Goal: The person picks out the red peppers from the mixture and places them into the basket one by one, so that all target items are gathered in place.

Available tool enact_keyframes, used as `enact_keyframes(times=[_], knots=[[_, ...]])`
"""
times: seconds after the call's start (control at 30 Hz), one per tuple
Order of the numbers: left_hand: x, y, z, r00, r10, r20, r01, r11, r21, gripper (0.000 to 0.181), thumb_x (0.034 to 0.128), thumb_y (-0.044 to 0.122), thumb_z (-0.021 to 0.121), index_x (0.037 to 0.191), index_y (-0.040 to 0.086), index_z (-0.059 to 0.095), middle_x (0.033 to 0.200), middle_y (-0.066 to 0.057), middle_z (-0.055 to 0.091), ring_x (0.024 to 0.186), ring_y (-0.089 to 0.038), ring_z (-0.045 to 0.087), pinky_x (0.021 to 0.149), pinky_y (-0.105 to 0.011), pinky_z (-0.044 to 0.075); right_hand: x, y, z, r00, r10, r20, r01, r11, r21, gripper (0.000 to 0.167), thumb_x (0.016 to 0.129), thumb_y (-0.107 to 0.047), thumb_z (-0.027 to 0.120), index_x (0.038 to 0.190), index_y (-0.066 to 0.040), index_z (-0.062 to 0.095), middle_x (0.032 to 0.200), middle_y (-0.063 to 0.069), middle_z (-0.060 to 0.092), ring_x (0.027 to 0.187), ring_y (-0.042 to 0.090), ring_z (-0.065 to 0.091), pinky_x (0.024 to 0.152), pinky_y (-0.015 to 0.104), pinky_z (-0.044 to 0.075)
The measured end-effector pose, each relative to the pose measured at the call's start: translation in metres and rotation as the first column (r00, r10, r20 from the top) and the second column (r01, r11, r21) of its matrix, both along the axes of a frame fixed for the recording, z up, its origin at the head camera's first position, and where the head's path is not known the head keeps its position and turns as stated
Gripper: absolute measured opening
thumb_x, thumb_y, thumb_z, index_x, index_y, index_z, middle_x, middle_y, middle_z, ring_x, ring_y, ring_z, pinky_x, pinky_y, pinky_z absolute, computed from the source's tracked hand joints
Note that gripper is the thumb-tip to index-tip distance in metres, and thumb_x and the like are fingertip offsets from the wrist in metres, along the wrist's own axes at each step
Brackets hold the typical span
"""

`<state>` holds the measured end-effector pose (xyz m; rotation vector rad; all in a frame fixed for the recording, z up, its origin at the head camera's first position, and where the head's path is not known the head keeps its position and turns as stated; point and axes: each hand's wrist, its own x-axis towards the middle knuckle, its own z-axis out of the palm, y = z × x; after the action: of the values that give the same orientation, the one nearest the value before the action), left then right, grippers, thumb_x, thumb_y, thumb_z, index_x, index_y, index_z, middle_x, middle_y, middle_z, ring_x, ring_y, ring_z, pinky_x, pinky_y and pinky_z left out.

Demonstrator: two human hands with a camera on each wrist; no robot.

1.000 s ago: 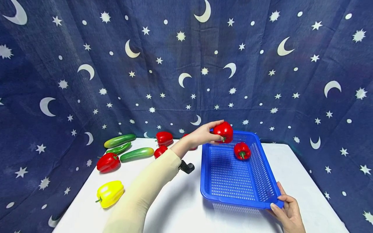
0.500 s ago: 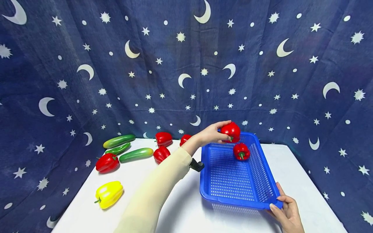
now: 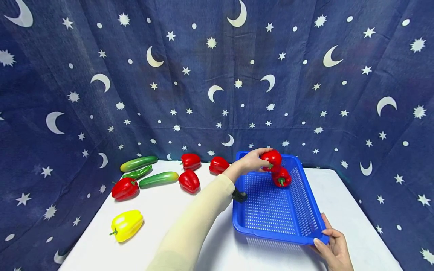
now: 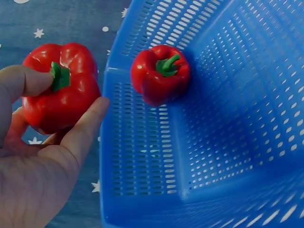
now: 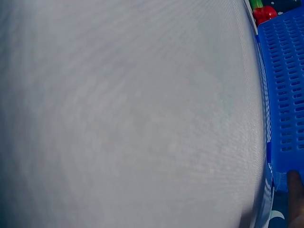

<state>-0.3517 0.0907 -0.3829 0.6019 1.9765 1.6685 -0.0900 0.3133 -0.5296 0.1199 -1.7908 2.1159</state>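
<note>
My left hand (image 3: 251,161) holds a red bell pepper (image 3: 275,157) over the far part of a blue plastic basket (image 3: 276,235). In the left wrist view its thumb presses beside the green stem of the held pepper (image 4: 76,107), and the fingers go round the sides. Another red bell pepper (image 3: 282,178) lies inside the basket, stem toward me, close below the held one. At the basket's near right corner, my right hand (image 3: 333,246) grips the rim, thumb on top. A pale blurred surface fills most of the right wrist view, with one finger (image 5: 295,194) at the basket.
Left on the white table (image 3: 162,226) lie a yellow bell pepper (image 3: 127,225) and red bell peppers (image 3: 125,189), (image 3: 189,181), (image 3: 191,161), (image 3: 219,165). Green cucumbers (image 3: 159,179), (image 3: 139,163) flank a thin green pepper (image 3: 138,172). A starry blue curtain (image 3: 217,75) stands behind.
My left hand has carried the held pepper rightward over the basket, then lower, close to the pepper inside. My right hand stays at the basket's corner.
</note>
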Motion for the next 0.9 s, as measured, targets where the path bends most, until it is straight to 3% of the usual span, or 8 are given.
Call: enact_keyframes(times=[0.17,0.27,0.53,0.9], knots=[[0.000,0.006,-0.009,0.998,0.068,0.005,-0.068,0.997,-0.041,0.068,0.0891,-0.005,0.066,0.152,0.016,0.051,0.137,-0.015,0.051,0.112,-0.030,0.059,0.086,-0.045,0.060,0.000,0.000,-0.001,1.000,0.006,-0.006,-0.006,1.000,-0.002,0.032,0.100,0.014,0.048,0.125,-0.004,0.037,0.171,0.005,0.012,0.123,-0.006,0.053,0.080,0.024,0.057],[0.000,0.009,-0.013,0.993,0.122,0.013,-0.120,0.990,-0.069,0.067,0.0890,-0.007,0.067,0.150,0.014,0.052,0.140,-0.017,0.050,0.114,-0.035,0.058,0.086,-0.048,0.059,0.000,0.000,-0.002,1.000,0.012,-0.016,-0.013,1.000,-0.011,0.032,0.100,0.015,0.047,0.125,-0.003,0.038,0.171,0.004,0.013,0.123,-0.005,0.053,0.080,0.025,0.058],[0.008,0.016,-0.022,0.964,0.265,0.025,-0.259,0.954,-0.150,0.068,0.0859,-0.014,0.065,0.147,0.015,0.056,0.143,-0.019,0.049,0.117,-0.039,0.059,0.085,-0.048,0.060,0.001,-0.002,0.000,1.000,-0.004,0.029,0.005,1.000,-0.013,0.032,0.101,0.012,0.049,0.126,-0.003,0.038,0.171,0.009,0.008,0.122,-0.006,0.052,0.082,0.025,0.058],[0.011,0.031,-0.034,0.933,0.354,0.060,-0.342,0.928,-0.151,0.070,0.0843,-0.018,0.063,0.147,0.012,0.056,0.141,-0.020,0.052,0.116,-0.041,0.059,0.092,-0.056,0.056,0.001,0.000,0.001,1.000,-0.002,0.022,0.002,1.000,0.001,0.033,0.101,0.012,0.049,0.125,-0.005,0.037,0.171,0.009,0.007,0.122,-0.007,0.052,0.081,0.024,0.057]])
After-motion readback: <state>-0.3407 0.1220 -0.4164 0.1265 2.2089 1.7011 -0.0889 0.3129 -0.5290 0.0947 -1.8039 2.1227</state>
